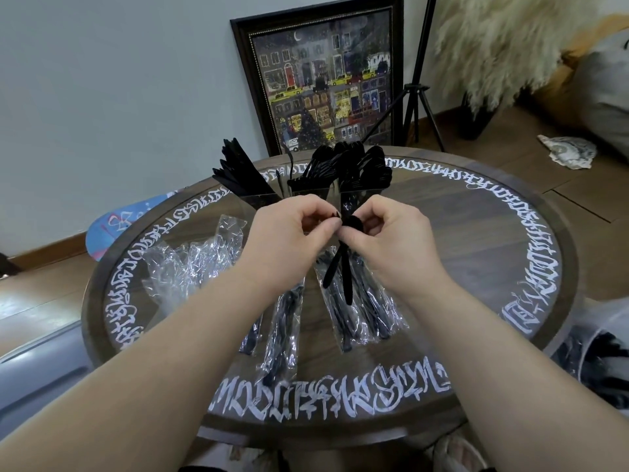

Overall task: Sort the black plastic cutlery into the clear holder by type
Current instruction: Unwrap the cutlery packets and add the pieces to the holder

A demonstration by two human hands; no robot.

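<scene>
Both hands [343, 233] pinching black cutlery [335, 270] (handles hanging down), clear holder [262, 199] behind

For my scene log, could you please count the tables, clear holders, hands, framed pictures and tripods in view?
Round table: 1
Clear holder: 1
Hands: 2, left hand and right hand, both pinching black cutlery
Framed picture: 1
Tripod: 1
Total: 6
</scene>
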